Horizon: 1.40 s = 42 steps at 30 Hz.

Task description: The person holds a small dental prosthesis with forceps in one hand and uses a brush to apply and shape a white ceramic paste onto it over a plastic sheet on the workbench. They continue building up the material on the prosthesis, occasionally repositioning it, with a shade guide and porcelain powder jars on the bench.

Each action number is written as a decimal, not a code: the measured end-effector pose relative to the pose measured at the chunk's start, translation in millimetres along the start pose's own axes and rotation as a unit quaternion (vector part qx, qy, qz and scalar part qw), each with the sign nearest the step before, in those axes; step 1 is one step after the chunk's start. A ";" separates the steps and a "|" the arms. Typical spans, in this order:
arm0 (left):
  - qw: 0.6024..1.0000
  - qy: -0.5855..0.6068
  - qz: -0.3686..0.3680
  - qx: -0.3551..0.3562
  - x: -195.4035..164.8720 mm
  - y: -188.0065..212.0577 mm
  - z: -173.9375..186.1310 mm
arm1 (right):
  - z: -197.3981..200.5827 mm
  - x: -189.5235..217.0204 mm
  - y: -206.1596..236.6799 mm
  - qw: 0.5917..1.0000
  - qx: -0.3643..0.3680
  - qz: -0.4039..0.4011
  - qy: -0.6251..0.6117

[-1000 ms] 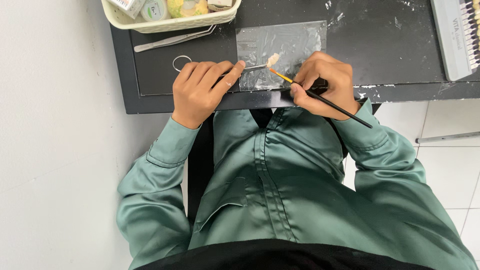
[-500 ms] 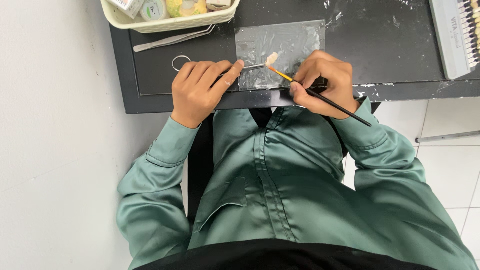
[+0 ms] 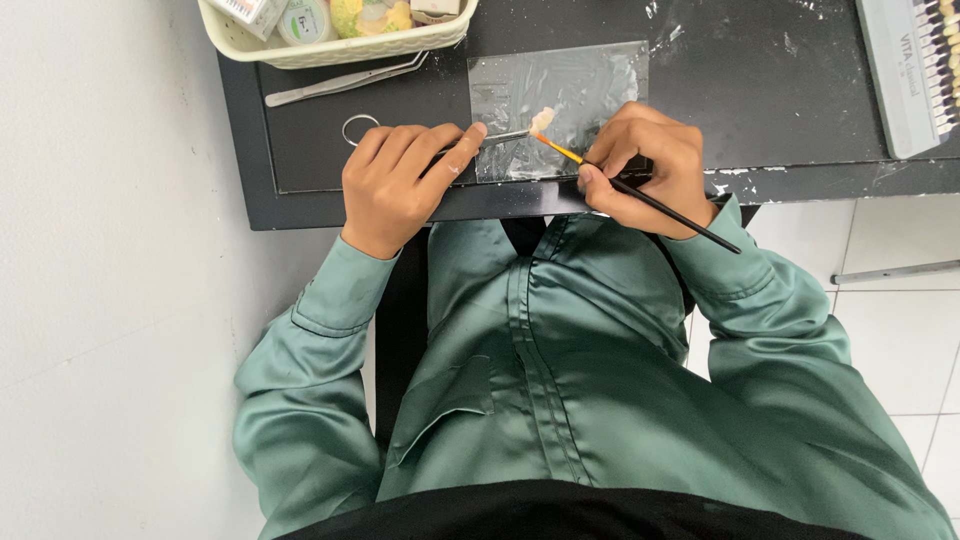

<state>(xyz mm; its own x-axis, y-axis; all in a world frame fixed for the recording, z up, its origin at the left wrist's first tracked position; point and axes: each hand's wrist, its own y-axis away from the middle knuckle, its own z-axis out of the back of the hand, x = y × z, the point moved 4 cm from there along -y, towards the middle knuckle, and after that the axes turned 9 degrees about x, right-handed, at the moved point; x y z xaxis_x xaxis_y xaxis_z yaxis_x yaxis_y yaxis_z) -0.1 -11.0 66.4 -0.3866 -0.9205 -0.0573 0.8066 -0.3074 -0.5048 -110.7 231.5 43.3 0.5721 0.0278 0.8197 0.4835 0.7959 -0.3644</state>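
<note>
My left hand (image 3: 400, 180) grips a metal clamp tool (image 3: 505, 138) with a ring handle (image 3: 358, 128). At the tool's tip sits a small pale tooth-shaped piece (image 3: 542, 118), held over a clear glass slab (image 3: 590, 85) on the black table (image 3: 760, 90). My right hand (image 3: 650, 165) holds a thin black brush (image 3: 660, 200) with an orange ferrule. The brush tip touches the pale piece.
A cream basket (image 3: 330, 45) with small jars and boxes stands at the table's back left. Metal tweezers (image 3: 340, 82) lie just in front of it. A grey tray of tooth shade samples (image 3: 915, 70) lies at the right. White wall at the left, tiled floor at the right.
Both hands stay almost still. The brush tip keeps working at the pale piece with only slight shifts.
</note>
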 end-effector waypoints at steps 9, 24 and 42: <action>1.000 0.005 -0.002 0.002 -0.6 0.3 0.3 | -0.3 0.4 0.0 1.000 -0.002 -0.011 -0.002; 1.000 -0.004 -0.006 -0.003 -3.0 -2.4 2.1 | 1.1 -3.7 6.8 1.000 -0.023 0.005 -0.014; 1.000 0.004 -0.003 0.000 -2.2 -1.0 2.6 | 1.5 -8.9 8.1 0.998 -0.055 0.010 0.001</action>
<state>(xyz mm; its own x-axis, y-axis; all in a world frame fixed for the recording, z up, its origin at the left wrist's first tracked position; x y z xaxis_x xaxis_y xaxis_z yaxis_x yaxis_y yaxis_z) 1.1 -9.3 69.3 -0.3951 -0.9166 -0.0613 0.8047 -0.3132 -0.5044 -112.9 238.6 33.8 0.5834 0.0417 0.8111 0.5416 0.7242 -0.4268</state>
